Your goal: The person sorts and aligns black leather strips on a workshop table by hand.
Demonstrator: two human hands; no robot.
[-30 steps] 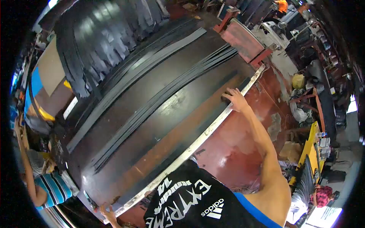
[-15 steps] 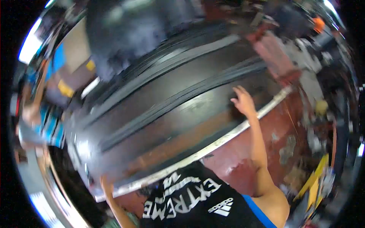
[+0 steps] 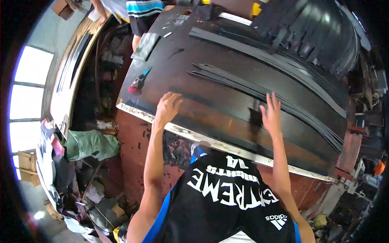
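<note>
My left hand (image 3: 168, 106) lies flat on a wide black sheet (image 3: 210, 52) that covers a big worktable, close to the table's pale front edge (image 3: 210, 141). My right hand (image 3: 271, 115) rests on the same sheet further right, fingers spread, its fingertips near a bundle of long thin black strips (image 3: 243, 85) running across the sheet. Neither hand holds anything. My black printed shirt fills the bottom of the view.
A red and blue tool (image 3: 137, 83) lies near the table's left edge, beside a small dark offcut (image 3: 144, 44). A heap of black strips (image 3: 316, 32) hangs at the far right. Another person (image 3: 144, 8) stands at the far side. A green bag (image 3: 91, 143) lies on the cluttered floor.
The view has swung round sharply. My left hand has come up from the table's corner onto the sheet. My right hand stays on the sheet near the strips.
</note>
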